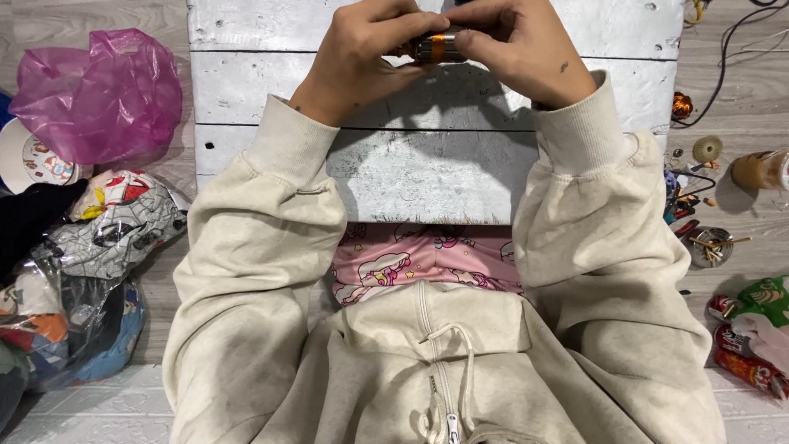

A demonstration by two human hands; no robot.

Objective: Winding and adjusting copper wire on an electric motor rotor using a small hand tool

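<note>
Both my hands meet at the top of the view over a white painted wooden board (427, 177). Between them is a small cylindrical object (436, 48), dark with an orange band, like a battery. My left hand (362, 57) pinches its left end with fingers curled. My right hand (526, 49) grips its right end from above, partly covering it. Cream sweatshirt sleeves run down from both wrists to the bottom of the view.
A pink plastic bag (99, 94) and a pile of clear bags with printed cloth (107, 230) lie at left. At right sit a copper wire coil (681, 105), a small round tin with sticks (710, 245), a brown jar (760, 170), cables and snack wrappers (752, 329).
</note>
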